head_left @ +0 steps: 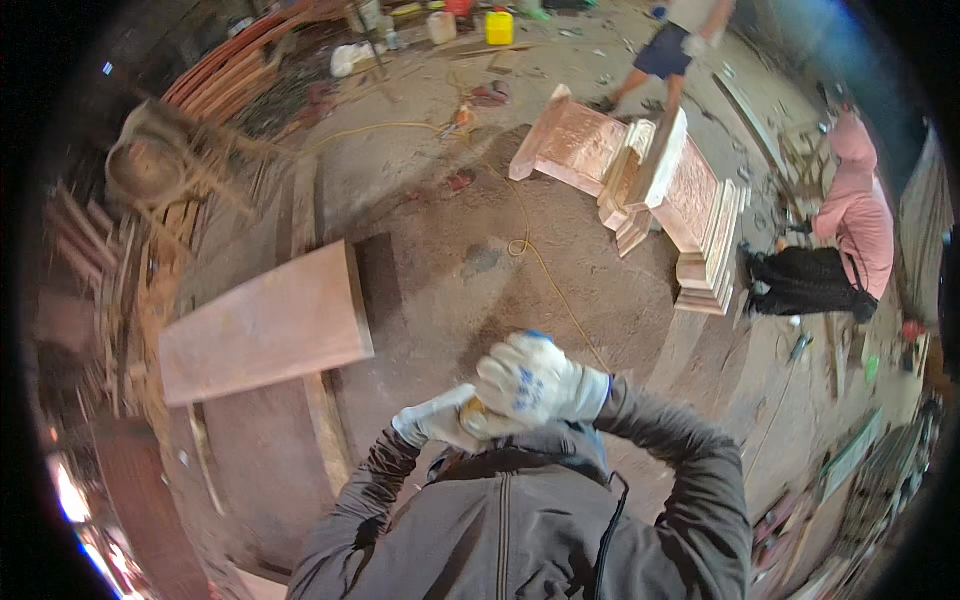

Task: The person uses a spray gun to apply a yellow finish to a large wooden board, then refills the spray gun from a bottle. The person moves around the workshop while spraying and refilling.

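Both my hands are raised close in front of my chest, in white work gloves. My right hand, its glove marked with blue, is closed with the fingers curled. Just left of it and touching it, my left hand is closed too, around a small yellowish patch that shows between the gloves. Whether that is an object or part of a glove I cannot make out. The right hand's palm side is hidden. Grey jacket sleeves cover my forearms.
A long tapered panel lies on supports at left. Ahead right stands a large copper-coloured moulded piece. A yellow cable winds across the floor. One person in pink crouches at right; another person stands behind the moulded piece.
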A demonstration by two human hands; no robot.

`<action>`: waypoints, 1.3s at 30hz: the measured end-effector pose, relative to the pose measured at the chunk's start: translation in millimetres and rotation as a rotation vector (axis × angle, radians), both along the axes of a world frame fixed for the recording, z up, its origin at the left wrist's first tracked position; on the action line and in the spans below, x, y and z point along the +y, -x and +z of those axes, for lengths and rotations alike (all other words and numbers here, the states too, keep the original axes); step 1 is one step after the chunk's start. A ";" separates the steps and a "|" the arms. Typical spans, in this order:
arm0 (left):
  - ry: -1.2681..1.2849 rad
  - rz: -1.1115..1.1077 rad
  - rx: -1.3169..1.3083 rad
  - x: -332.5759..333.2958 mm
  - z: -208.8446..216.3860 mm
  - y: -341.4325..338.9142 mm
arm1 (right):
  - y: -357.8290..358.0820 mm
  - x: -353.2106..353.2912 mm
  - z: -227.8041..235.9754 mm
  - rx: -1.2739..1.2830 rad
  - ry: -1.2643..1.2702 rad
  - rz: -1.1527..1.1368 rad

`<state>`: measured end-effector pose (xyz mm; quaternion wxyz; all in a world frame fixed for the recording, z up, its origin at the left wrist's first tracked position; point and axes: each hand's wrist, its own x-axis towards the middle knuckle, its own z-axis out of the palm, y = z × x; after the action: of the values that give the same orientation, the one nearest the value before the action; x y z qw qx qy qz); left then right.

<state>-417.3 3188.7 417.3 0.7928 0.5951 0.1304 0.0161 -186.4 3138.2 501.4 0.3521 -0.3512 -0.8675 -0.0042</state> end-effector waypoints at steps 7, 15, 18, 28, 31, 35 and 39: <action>-0.133 0.707 0.082 208.8 -12.4 -31.0 | -20.3 214.3 -7.7 0.178 0.211 -0.352; -0.490 0.578 0.120 475.8 -75.7 -32.1 | -15.0 448.4 -59.4 0.283 0.261 -0.522; -0.406 0.410 0.194 572.8 -62.4 -51.0 | -15.0 522.6 -53.0 0.293 0.482 -0.586; -0.504 -0.145 0.169 839.4 -41.4 -215.4 | -142.1 716.0 -54.6 0.344 0.554 -0.734; -0.580 -0.201 0.103 907.1 -59.3 -285.7 | -211.3 777.6 -56.8 0.219 0.603 -0.720; -0.565 -0.183 0.167 988.0 -81.8 -375.7 | -300.2 868.2 -65.9 0.271 0.663 -0.819; -0.476 -0.062 0.143 1067.6 -76.8 -447.1 | -376.3 961.0 -59.7 0.148 0.681 -0.756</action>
<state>29.7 4256.3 340.5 0.6191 0.7685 0.1603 -0.0203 189.9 4099.2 441.7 0.2522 -0.7345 -0.6047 0.1767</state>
